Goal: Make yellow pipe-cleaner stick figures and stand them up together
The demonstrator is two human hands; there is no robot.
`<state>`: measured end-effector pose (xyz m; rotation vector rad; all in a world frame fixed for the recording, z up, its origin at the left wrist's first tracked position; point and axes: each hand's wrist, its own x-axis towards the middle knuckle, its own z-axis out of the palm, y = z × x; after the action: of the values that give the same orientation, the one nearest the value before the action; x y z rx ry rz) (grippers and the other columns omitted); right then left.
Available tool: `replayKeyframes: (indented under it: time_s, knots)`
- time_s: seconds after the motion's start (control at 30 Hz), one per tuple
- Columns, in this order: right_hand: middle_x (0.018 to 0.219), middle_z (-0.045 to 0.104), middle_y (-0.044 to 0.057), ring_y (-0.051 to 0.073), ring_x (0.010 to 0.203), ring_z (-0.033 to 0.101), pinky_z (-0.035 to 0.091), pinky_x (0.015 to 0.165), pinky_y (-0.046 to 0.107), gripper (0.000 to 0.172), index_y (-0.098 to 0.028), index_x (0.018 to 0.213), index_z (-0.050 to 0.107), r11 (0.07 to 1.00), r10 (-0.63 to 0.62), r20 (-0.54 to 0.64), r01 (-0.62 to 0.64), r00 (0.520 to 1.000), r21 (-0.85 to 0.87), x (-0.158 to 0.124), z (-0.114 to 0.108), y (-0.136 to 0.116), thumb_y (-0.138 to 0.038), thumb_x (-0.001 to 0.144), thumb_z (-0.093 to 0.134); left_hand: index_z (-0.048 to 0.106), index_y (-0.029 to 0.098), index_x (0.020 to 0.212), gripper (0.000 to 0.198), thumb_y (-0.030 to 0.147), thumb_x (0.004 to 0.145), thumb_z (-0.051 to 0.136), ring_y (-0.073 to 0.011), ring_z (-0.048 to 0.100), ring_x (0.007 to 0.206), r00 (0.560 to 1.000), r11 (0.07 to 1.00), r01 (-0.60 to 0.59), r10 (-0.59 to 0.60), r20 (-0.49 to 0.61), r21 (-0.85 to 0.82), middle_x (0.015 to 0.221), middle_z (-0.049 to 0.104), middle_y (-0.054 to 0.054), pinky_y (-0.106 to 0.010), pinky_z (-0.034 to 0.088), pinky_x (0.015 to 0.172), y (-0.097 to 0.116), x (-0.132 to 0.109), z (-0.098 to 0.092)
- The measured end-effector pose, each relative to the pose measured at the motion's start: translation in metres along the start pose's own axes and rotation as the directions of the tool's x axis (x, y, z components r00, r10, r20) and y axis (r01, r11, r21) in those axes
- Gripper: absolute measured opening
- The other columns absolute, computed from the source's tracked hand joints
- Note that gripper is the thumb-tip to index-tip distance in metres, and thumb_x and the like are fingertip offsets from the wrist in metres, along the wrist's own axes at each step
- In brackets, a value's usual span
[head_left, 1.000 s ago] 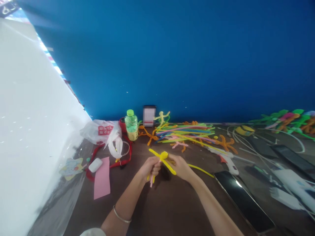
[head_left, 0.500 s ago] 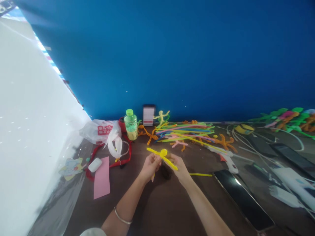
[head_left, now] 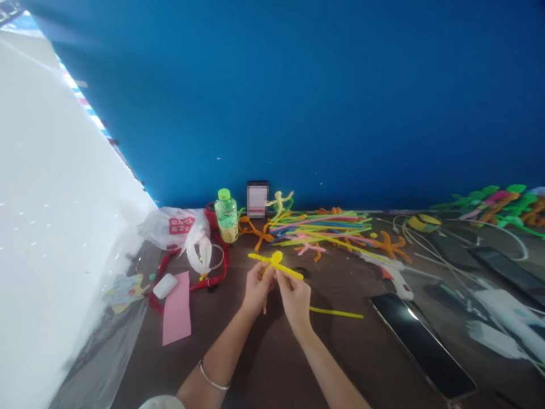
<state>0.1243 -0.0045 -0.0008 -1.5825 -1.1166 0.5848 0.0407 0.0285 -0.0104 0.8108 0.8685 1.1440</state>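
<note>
A yellow, fuzzy figure of bent stems (head_left: 276,260), with a rounded knob on top and two straight arms spread sideways, is held above the middle of the dark brown, smooth-looking counter (head_left: 272,375). The left grip (head_left: 256,287) pinches it just below the knob; the right grip (head_left: 297,294) pinches close beside, under the longer-looking arm. What lies behind the fingers is hidden.

To work this well, one grip would best steady the crossing while the other turns in small twists near it; a hard squeeze could flatten the pile. The stems probably have a wire core, so bends should hold, though repeated bending might weaken them.

A loose, straight yellow fuzzy stem (head_left: 338,313) lies right of the hands. Toward the counter's back edge rests a bundle of slim multicoloured stems (head_left: 319,229), beside a curled, plush-looking orange figure (head_left: 389,247).
</note>
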Motion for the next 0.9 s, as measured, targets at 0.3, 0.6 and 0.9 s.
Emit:
replayKeyframes:
  time_s: [0.3,0.6,0.9]
  knots:
    - [0.081,0.068,0.009,0.022,0.074,0.063,0.051,0.071,0.036,0.025,-0.018,0.082,0.066,0.988,-0.127,-0.034,0.123,0.991,-0.095,-0.007,-0.006,-0.007,-0.037,0.077,0.051,0.054,0.014,0.074,0.028,0.040,0.068,0.061,-0.0044,0.040,0.047,0.995,0.994,-0.076,0.082,-0.063,0.084,0.059,0.051,0.003,-0.017,0.032,0.046,0.002,-0.001,-0.001]
    - [0.081,0.066,0.007,0.020,0.075,0.063,0.053,0.067,0.033,0.027,-0.020,0.093,0.063,0.953,-0.242,0.236,0.277,0.941,-0.126,-0.006,-0.012,-0.007,-0.028,0.084,0.039,0.053,0.013,0.069,0.030,0.038,0.061,0.066,-0.0018,0.032,0.042,0.997,0.998,0.004,-0.008,-0.080,-0.055,0.053,0.043,0.005,-0.016,0.024,0.041,0.005,0.003,-0.005]
    - [0.092,0.062,0.010,0.020,0.081,0.054,0.041,0.074,0.033,0.024,-0.018,0.095,0.061,0.390,-0.573,0.419,0.684,0.705,-0.617,0.005,-0.044,-0.029,-0.011,0.083,0.041,0.047,0.014,0.066,0.034,0.036,0.056,0.070,-0.0001,0.023,0.039,0.986,0.978,0.162,-0.157,0.048,-0.132,0.048,0.033,0.009,-0.016,0.013,0.038,0.012,0.000,-0.001]
